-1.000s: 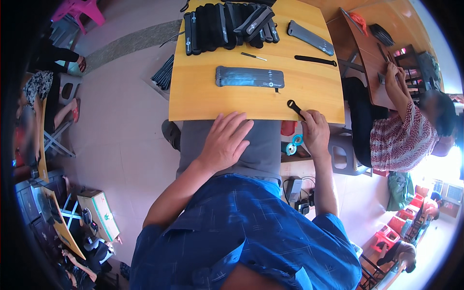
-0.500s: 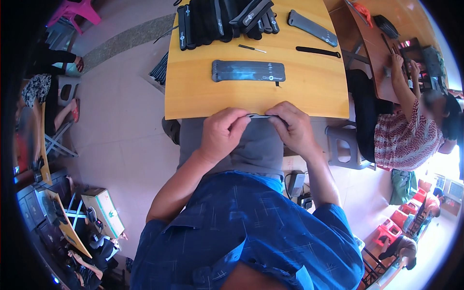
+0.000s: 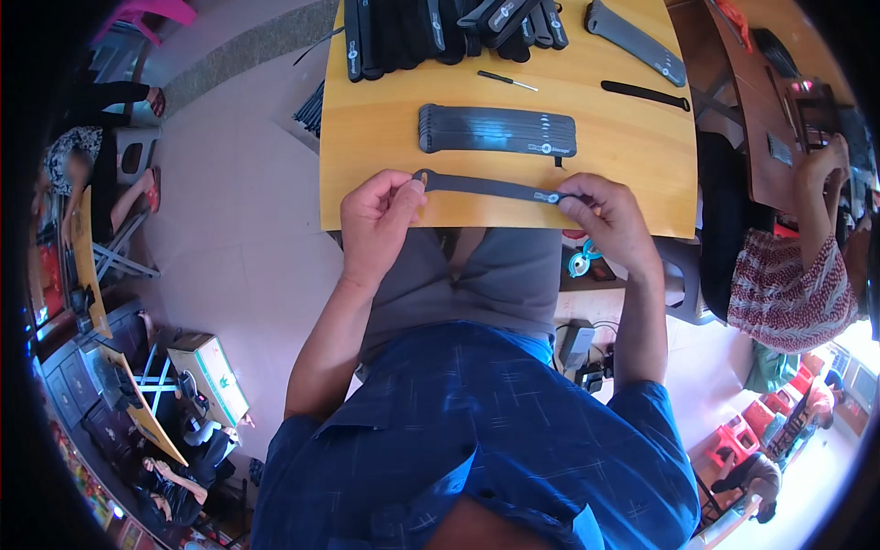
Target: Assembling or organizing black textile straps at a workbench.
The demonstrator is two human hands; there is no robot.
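Note:
A dark grey strap (image 3: 490,188) with a rounded, holed left end and a pale print near its right end is stretched out flat above the table's near edge. My left hand (image 3: 378,218) pinches the holed end between thumb and fingers. At the other end, my right hand (image 3: 610,218) grips the tip. Just beyond lies a neat row of overlapping grey straps (image 3: 495,130), with a small black tab sticking out at its lower right.
Bundled black straps (image 3: 412,37) fill the back of the wooden table (image 3: 385,202). A small screwdriver (image 3: 507,81), a single black strap (image 3: 644,94) and a grey strap stack (image 3: 634,43) lie at the right. A person (image 3: 788,284) sits at another table on the right.
My hands have moved apart and forward over the table edge. The strap, bunched between them before, is now extended full length. The view has shifted a little.

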